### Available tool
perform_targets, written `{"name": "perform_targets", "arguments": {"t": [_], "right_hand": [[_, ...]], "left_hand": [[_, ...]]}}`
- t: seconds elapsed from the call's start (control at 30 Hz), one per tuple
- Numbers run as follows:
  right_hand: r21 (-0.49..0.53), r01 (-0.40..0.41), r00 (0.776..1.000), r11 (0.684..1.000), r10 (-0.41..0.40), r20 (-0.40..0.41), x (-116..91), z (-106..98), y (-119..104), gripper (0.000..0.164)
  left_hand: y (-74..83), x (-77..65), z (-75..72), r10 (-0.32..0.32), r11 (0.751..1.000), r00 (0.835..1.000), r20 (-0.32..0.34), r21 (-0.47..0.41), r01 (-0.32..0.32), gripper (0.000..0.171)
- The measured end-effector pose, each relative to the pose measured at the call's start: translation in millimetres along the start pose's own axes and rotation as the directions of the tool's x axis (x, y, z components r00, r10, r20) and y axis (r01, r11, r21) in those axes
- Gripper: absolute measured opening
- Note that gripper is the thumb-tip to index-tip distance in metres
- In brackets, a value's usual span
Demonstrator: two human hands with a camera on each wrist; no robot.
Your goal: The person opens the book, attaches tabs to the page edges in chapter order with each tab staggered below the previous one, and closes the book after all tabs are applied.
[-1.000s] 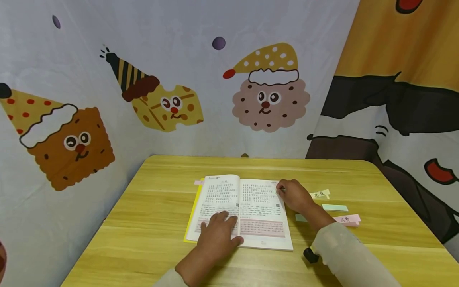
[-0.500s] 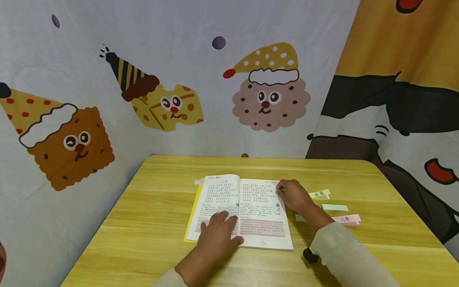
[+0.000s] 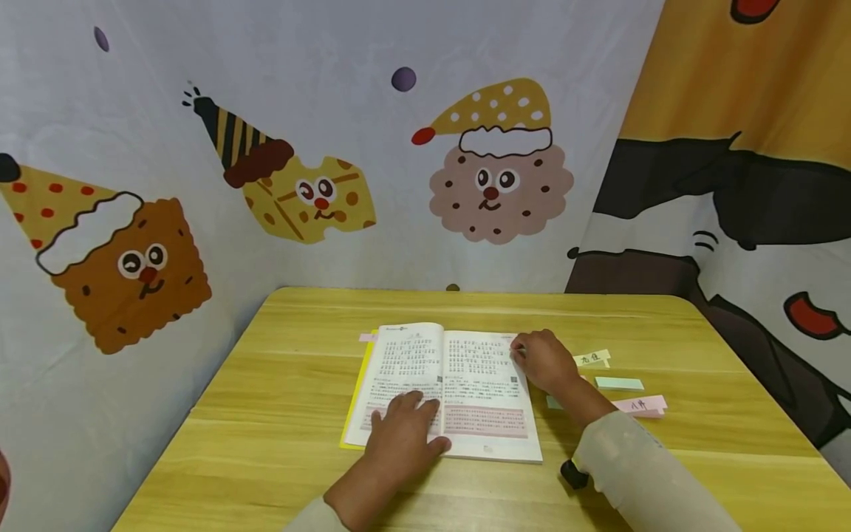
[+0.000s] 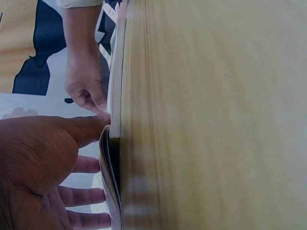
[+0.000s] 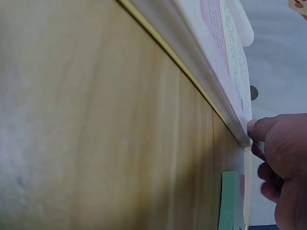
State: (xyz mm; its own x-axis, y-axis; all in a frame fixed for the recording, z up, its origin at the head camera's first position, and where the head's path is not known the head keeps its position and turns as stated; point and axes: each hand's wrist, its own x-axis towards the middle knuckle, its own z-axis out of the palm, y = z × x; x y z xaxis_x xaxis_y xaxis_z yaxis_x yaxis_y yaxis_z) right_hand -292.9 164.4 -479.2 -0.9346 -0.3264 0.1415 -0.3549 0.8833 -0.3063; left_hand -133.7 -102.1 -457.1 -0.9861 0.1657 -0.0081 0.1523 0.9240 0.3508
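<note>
An open book [image 3: 488, 380] with printed pages and a yellow cover lies on the wooden table [image 3: 266, 414]. My left hand [image 3: 402, 432] rests spread over the lower left page, its thumb by the bottom edge near the fold; the left wrist view shows the pages [image 4: 108, 177] curving under its fingers. With thumb and fingertip my right hand [image 3: 545, 362] pinches the right page edge near the top corner. In the right wrist view its thumb [image 5: 261, 127] lies on the page while the other fingers curl below. Whether a small tab sits between these fingertips, I cannot tell.
Right of the book lie a yellow paper strip [image 3: 592, 359] and a pink strip [image 3: 641, 406], both handwritten, and a green strip [image 3: 620, 383]. Another green strip [image 3: 555, 402] is partly hidden by the right arm. A pink tab [image 3: 367, 338] sticks out at the book's left edge.
</note>
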Motion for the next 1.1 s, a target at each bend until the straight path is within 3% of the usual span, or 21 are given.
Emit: {"name": "perform_targets", "arguments": {"t": [0.23, 0.4, 0.67, 0.87, 1.1], "right_hand": [[-0.117, 0.096, 0.989, 0.988, -0.108, -0.096, -3, 4, 3, 0.016], [-0.154, 0.168, 0.982, 0.974, -0.179, -0.060, -4, 4, 0, 0.020], [-0.182, 0.225, 0.974, 0.957, -0.225, 0.017, -10, -2, -10, 0.023], [-0.149, 0.300, 0.954, 0.942, -0.300, 0.026, -35, -8, -17, 0.020], [-0.097, 0.428, 0.903, 0.899, -0.429, 0.014, -73, -16, -27, 0.020]], "left_hand": [[-1.3, 0.1, 2.5, 0.001, 1.000, 1.000, 0.009, 0.001, -0.001, 0.061], [-1.0, -0.3, 2.7, 0.001, 1.000, 1.000, 0.009, -0.005, -0.001, 0.061], [-1.5, 0.2, 2.5, -0.004, 1.000, 1.000, 0.010, -0.003, 0.004, 0.061], [-1.1, -0.1, 2.2, 0.007, 1.000, 1.000, 0.015, -0.009, -0.007, 0.061], [-3.2, 1.0, 1.2, 0.018, 0.999, 1.000, 0.007, 0.042, -0.019, 0.061]]}}
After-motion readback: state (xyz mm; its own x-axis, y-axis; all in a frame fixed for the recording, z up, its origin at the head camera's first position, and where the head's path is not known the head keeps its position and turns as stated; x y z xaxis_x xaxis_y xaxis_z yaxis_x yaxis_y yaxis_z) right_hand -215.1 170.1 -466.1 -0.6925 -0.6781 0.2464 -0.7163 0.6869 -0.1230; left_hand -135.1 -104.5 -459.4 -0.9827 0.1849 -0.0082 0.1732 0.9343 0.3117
